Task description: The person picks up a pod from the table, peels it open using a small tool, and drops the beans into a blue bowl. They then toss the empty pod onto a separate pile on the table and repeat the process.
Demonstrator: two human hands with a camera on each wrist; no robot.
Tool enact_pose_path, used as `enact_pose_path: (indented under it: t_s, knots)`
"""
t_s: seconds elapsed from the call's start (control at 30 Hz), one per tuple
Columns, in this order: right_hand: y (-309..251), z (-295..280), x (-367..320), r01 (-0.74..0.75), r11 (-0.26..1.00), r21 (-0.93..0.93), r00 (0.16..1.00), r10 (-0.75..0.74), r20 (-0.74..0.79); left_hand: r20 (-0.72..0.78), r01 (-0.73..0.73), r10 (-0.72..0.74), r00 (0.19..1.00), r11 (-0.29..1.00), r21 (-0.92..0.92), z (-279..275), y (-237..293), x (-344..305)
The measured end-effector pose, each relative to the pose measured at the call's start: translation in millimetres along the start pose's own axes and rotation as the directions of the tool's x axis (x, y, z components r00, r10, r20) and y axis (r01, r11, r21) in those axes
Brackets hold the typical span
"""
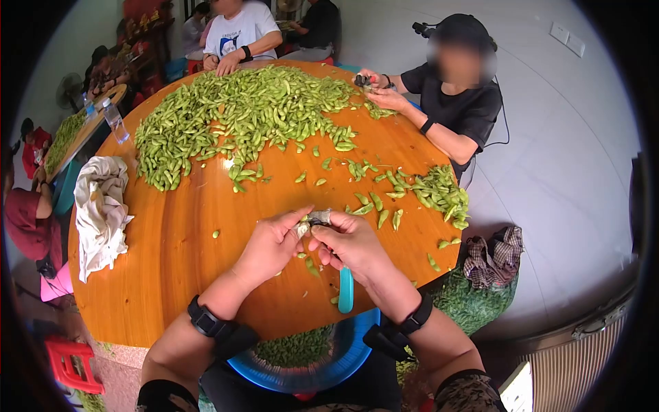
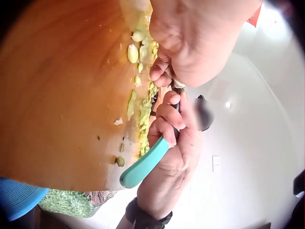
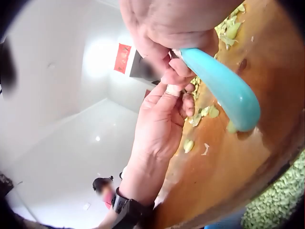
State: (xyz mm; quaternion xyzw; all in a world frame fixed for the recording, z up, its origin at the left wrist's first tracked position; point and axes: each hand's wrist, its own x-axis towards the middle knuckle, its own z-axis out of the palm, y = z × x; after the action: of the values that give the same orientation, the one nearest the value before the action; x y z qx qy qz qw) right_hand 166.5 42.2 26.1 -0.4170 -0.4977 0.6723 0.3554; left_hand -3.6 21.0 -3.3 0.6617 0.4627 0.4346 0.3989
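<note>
Over the near part of the wooden table (image 1: 171, 261), the person's right hand (image 1: 353, 244) gripped the teal-handled tool (image 1: 346, 292), its fingers curled round the upper end and the teal handle sticking out below the palm. The left hand (image 1: 270, 245) met it fingertip to fingertip, fingers bent inward; whether it pinched anything could not be told, as the fingers hid the spot.

The large heap of green pods (image 1: 254, 103) covered much of the table's far half, and the small heap of pods (image 1: 439, 194) lay by its right edge, with loose pods scattered between that heap and the hands. The crumpled white cloth (image 1: 101, 206) lay on the table's left edge, and the bottle (image 1: 115, 122) stood just beyond it. The blue basin (image 1: 254, 371) sat below the table's near edge with green contents inside. To the table's right, the checked cloth (image 1: 494, 257) lay on the green-filled bag (image 1: 473, 302). The person in a black cap (image 1: 460, 103) was at the table's far right, and the person in a white T-shirt (image 1: 240, 34) was at its far side.
</note>
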Motion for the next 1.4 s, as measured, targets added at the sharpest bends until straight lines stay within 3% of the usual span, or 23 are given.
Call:
enact_pose_path:
  t_s: [0.13, 0.2, 0.23, 0.3, 0.33, 0.4, 0.43, 0.5, 0.73, 0.83, 0.9, 1.03, 1.1, 1.2, 1.4]
  knots:
    - [7, -6, 6, -0.016, 0.992, 0.129, 0.996, 0.005, 0.085, -0.025, 0.048, -0.049, 0.999, 0.999, -0.021, -1, 5, -1]
    - [6, -8, 6, -0.035, 0.988, 0.148, 0.993, 0.018, 0.119, 0.02, 0.136, -0.138, 0.99, 0.932, -0.337, -3, -1, 1]
    - [3, -8, 7, -0.054, 0.983, 0.173, 0.991, 0.031, 0.13, 0.018, 0.138, -0.14, 0.99, 0.931, -0.339, -5, 0, 2]
    - [0, -10, 8, -0.074, 0.977, 0.198, 0.989, 0.046, 0.143, 0.099, 0.202, -0.177, 0.979, 0.82, -0.535, -10, 1, 6]
    - [0, -12, 9, -0.109, 0.967, 0.228, 0.987, 0.078, 0.143, 0.098, 0.202, -0.177, 0.979, 0.821, -0.534, -10, 1, 6]
    - [-2, -16, 12, -0.142, 0.966, 0.217, 0.984, 0.113, 0.14, 0.204, 0.301, -0.229, 0.952, 0.571, -0.764, -11, 1, 8]
    - [-3, -15, 11, -0.139, 0.967, 0.215, 0.984, 0.11, 0.143, 0.2, 0.297, -0.227, 0.953, 0.574, -0.763, -9, -1, 8]
    - [-6, -8, 7, -0.07, 0.997, -0.015, 0.995, 0.071, 0.075, 0.078, 0.168, -0.149, 0.986, 0.826, -0.538, -2, -7, 7]
    - [0, -1, 6, 0.014, 0.998, -0.063, 1.0, -0.015, -0.017, 0.049, 0.183, -0.177, 0.983, 0.909, -0.375, 3, -7, 2]
    - [-6, -1, 3, 0.132, 0.977, -0.164, 0.987, -0.146, -0.071, 0.001, 0.044, -0.047, 0.999, 0.941, -0.335, 8, -6, 4]
    - [-11, 1, -2, 0.089, 0.987, -0.131, 0.993, -0.098, -0.062, -0.022, -0.036, 0.035, 0.999, 0.997, -0.065, 5, -2, 2]
    - [-12, 1, -7, 0.039, 0.994, -0.106, 0.999, -0.042, -0.027, -0.026, -0.074, 0.079, 0.997, 0.987, 0.145, 7, 1, -2]
    - [-13, 3, -11, 0.004, 0.993, -0.115, 1.0, -0.005, -0.009, -0.085, -0.234, 0.273, 0.958, 0.919, 0.318, 9, -3, -2]
    - [-7, 5, -12, 0.055, 0.984, -0.169, 0.998, -0.056, -0.004, -0.09, -0.169, 0.211, 0.973, 0.925, 0.339, 7, 3, -4]
    - [3, 3, -7, 0.098, 0.973, -0.211, 0.995, -0.098, 0.012, -0.09, -0.172, 0.228, 0.969, 0.895, 0.412, 8, -3, -4]
